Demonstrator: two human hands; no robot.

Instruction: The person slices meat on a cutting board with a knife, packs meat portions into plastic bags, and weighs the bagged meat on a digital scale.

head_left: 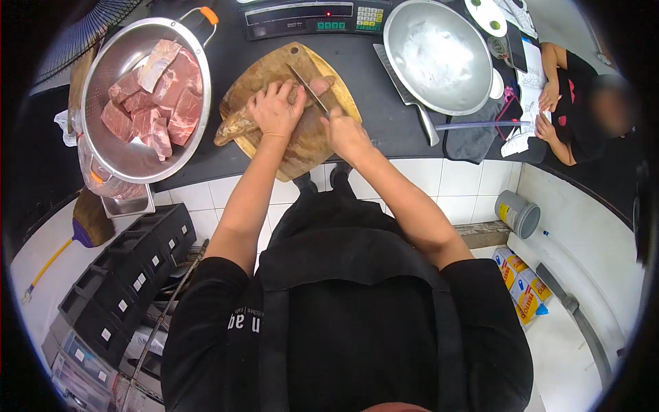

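Note:
A long brown piece of food, apparently meat (pixel 237 126), lies across a wooden cutting board (pixel 302 147). My left hand (pixel 278 110) presses down on it and grips it, covering its middle. In my right hand (pixel 345 135) is a knife (pixel 307 89), its handle mostly hidden by the fingers. The blade slants over the right end of the brown piece, close to my left fingertips. Just right of the blade sits a small pinkish cut piece (pixel 320 84) on the board.
A steel colander (pixel 199 130) of raw meat chunks (pixel 154 103) stands left. Behind the board is a digital scale (pixel 312 19). To the right are a cleaver (pixel 422 120) and a metal bowl (pixel 439 58). Another person (pixel 583 103) leans over papers at the far right.

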